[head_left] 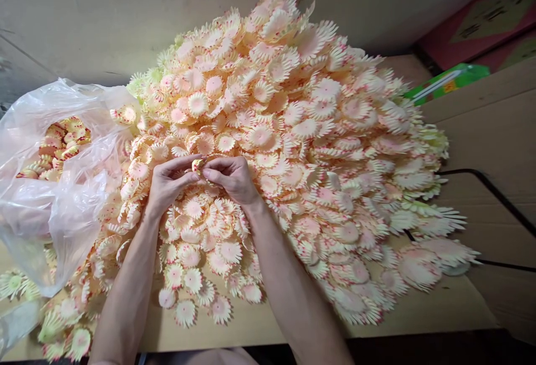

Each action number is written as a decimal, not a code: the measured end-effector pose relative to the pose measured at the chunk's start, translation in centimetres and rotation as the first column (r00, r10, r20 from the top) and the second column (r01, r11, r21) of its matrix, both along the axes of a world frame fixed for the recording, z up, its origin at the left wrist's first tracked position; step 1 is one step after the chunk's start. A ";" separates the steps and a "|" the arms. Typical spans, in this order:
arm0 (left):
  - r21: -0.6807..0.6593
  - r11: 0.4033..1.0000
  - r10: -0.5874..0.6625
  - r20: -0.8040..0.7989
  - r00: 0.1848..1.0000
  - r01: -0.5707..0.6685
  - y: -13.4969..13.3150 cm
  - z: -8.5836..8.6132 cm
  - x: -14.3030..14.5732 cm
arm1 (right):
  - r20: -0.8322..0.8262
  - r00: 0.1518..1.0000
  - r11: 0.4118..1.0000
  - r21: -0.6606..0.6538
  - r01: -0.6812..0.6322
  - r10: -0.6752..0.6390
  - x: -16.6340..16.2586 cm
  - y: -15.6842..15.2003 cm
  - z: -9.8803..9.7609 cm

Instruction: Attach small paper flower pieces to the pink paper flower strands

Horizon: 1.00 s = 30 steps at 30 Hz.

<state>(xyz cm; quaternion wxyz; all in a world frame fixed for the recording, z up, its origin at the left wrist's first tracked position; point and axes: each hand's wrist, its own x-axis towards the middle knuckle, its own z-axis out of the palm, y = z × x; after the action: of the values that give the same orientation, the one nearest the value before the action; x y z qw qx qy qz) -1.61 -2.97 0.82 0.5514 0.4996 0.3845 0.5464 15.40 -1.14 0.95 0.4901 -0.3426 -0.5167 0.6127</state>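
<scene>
A large heap of cream and pink fringed flower pieces [293, 130] covers the cardboard surface [419, 309] in front of me. Both my hands meet over the middle of the heap. My left hand [170, 182] has its fingers curled and its thumb pinched toward the right hand. My right hand [232, 178] is closed too, its fingertips pinched. Between the two sets of fingertips sits one small flower piece [197, 164], held by both hands. My forearms reach up from the bottom edge across the loose pieces.
A clear plastic bag [62, 197] with more flower pieces inside lies at the left. A green packet [448, 81] and red boxes [481, 24] sit at the back right. A black cable [498, 197] runs over the cardboard at the right. A grey wall stands behind.
</scene>
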 end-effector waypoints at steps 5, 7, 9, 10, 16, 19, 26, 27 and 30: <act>-0.010 1.000 -0.005 -0.041 0.999 0.005 0.0 0.3 0.0 | -0.038 0.996 0.990 -0.117 0.074 -0.079 -0.2 0.0 0.1; 0.010 1.000 0.021 -0.092 0.996 -0.020 0.0 0.3 0.0 | -0.042 0.994 0.986 -0.135 0.097 -0.104 -0.2 0.1 0.1; 0.028 0.998 0.051 -0.119 0.992 -0.048 0.0 0.4 0.0 | -0.048 0.993 0.986 -0.135 0.096 -0.104 -0.2 0.1 0.1; 0.034 0.998 0.064 -0.116 0.991 -0.060 0.0 0.4 0.0 | -0.051 0.994 0.987 -0.134 0.093 -0.101 -0.2 0.2 0.0; 0.026 0.997 0.081 -0.081 0.993 -0.079 0.0 0.2 0.3 | -0.108 0.993 0.992 -0.117 0.040 -0.053 -0.1 0.1 0.1; 0.036 0.997 0.075 -0.126 0.989 -0.071 -0.1 0.2 0.3 | -0.096 0.995 0.995 -0.100 0.019 -0.028 -0.1 0.0 0.4; 0.015 1.000 0.013 -0.124 0.992 -0.012 -0.1 0.5 0.2 | -0.072 0.997 0.997 -0.076 0.020 -0.025 -0.1 0.0 0.3; 0.016 1.000 0.022 -0.120 0.993 -0.020 -0.1 0.5 0.2 | -0.075 0.997 0.998 -0.069 0.012 -0.017 -0.1 0.0 0.2; 0.008 0.999 0.041 -0.086 0.995 -0.041 0.0 0.4 0.3 | -0.066 0.998 0.998 -0.059 -0.011 0.007 0.0 0.0 0.2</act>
<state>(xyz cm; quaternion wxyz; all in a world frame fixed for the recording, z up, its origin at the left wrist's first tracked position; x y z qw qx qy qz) -1.32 -2.97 1.20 0.5216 0.5163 0.4163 0.5367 15.40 -1.18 1.17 0.4938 -0.3342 -0.4835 0.6408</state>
